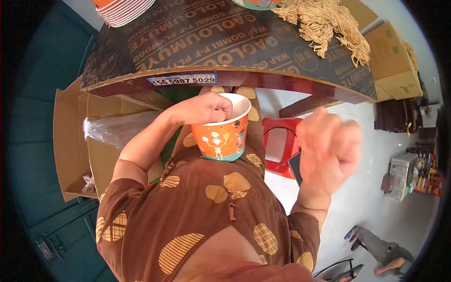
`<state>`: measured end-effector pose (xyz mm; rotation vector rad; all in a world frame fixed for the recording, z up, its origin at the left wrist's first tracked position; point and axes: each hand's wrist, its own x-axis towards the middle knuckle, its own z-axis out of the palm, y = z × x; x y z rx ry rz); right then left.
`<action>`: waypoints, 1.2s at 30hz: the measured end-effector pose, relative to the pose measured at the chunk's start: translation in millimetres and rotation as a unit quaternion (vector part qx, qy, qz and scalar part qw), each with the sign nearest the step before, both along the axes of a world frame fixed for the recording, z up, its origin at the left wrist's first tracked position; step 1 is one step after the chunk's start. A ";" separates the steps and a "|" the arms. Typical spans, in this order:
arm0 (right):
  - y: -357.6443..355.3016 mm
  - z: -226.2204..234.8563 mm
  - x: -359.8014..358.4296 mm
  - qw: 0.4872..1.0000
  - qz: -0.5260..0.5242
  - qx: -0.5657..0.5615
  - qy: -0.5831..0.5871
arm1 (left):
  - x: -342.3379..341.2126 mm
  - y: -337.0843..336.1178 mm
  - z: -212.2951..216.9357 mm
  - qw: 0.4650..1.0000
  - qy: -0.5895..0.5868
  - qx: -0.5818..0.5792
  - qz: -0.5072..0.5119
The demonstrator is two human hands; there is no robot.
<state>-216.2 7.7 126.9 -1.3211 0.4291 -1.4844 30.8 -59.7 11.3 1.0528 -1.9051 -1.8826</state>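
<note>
An orange paper bucket with a white inside, a skeleton print and a teal base sits upright on my lap. My left hand lies over its left rim, fingers curled down inside the mouth and closed on the bucket's side; the fingertips are partly hidden. Raised to the right of the bucket, apart from it, is my right hand. Its fingers are curled in and smeared by motion, and what they hold, if anything, is too blurred to tell.
A dark plywood table stands ahead, bearing tan cord strands, stacked paper buckets and another bucket. An open carton with clear plastic is at left. A red stool and a person are at right.
</note>
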 end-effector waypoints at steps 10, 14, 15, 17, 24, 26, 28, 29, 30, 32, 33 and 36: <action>22.2 -141.8 -36.6 0.925 -0.136 0.171 0.311 | -3.5 -0.8 4.5 1.000 -0.004 -0.016 -0.003; 39.8 -187.8 -49.2 0.856 -0.237 0.122 0.443 | -2.1 0.8 6.4 1.000 0.016 0.016 0.011; 45.2 -204.3 -58.3 0.840 -0.273 0.103 0.457 | -1.7 0.4 6.0 1.000 0.018 0.017 0.003; 56.1 -218.1 -76.7 0.813 -0.309 0.109 0.480 | -0.5 0.0 6.7 0.999 0.025 0.026 0.006; 115.3 -263.0 -166.6 0.658 -0.435 0.085 0.609 | -0.2 1.1 1.6 0.999 0.028 0.032 0.013; 136.3 -273.2 -188.1 0.626 -0.414 0.104 0.652 | -0.2 0.9 3.5 0.998 0.031 0.046 0.017; 156.5 -285.0 -204.5 0.602 -0.400 0.119 0.681 | -0.8 1.6 5.5 0.998 0.032 0.045 0.016; 164.3 -289.4 -209.4 0.580 -0.383 0.132 0.707 | -0.9 2.2 6.1 0.998 0.031 0.045 0.018; 171.5 -294.2 -213.8 0.579 -0.384 0.133 0.707 | -1.0 2.5 5.7 0.998 0.031 0.045 0.017; 178.5 -297.2 -216.0 0.512 -0.325 0.195 0.771 | -1.1 3.0 4.6 0.998 0.035 0.046 0.021; 181.0 -300.5 -216.7 0.512 -0.325 0.195 0.771 | -1.2 3.5 5.1 0.998 0.034 0.046 0.021; 184.9 -310.5 -219.5 0.495 -0.313 0.208 0.784 | -2.7 3.7 6.1 0.998 0.031 0.042 0.021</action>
